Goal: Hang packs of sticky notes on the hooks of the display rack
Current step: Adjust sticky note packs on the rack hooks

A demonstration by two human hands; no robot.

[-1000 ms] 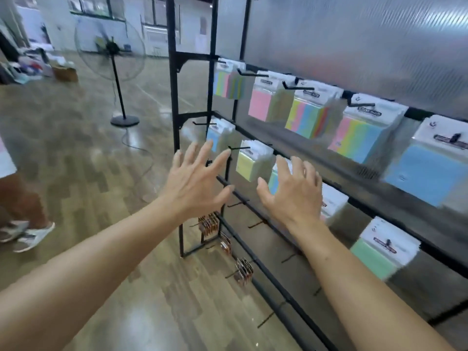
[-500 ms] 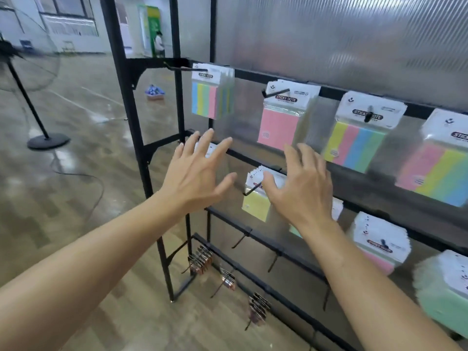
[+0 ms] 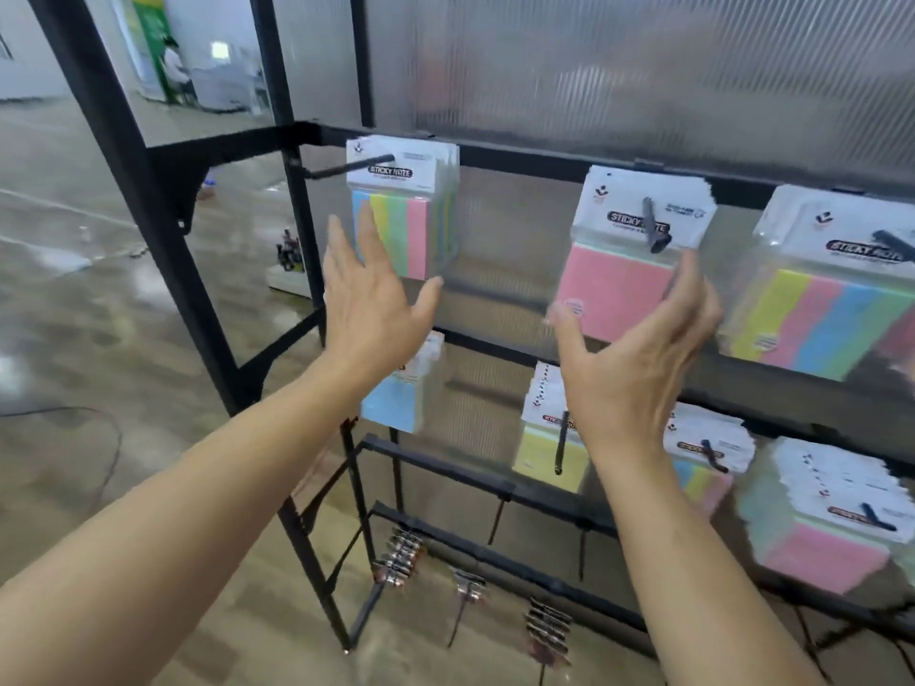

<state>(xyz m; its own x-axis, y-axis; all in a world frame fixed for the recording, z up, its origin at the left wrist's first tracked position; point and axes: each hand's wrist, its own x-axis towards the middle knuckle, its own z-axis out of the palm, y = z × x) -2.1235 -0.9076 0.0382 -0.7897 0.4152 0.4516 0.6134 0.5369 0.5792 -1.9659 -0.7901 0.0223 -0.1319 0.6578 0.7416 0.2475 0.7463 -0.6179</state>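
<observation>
My left hand point(image 3: 369, 299) is raised with fingers spread wide and holds nothing; its fingertips overlap the bottom of the striped pack of sticky notes point(image 3: 403, 210) hanging on the hook point(image 3: 346, 166) at the top left corner of the display rack point(image 3: 148, 190). My right hand point(image 3: 638, 358) is also spread and empty, cupped just under the pink pack point(image 3: 614, 284) on the next top hook, fingertips at its right edge. More packs hang on the row below.

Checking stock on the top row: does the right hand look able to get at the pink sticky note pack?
Probably yes: the right hand is open and empty, just in front of the pink sticky note pack, with nothing between.
</observation>
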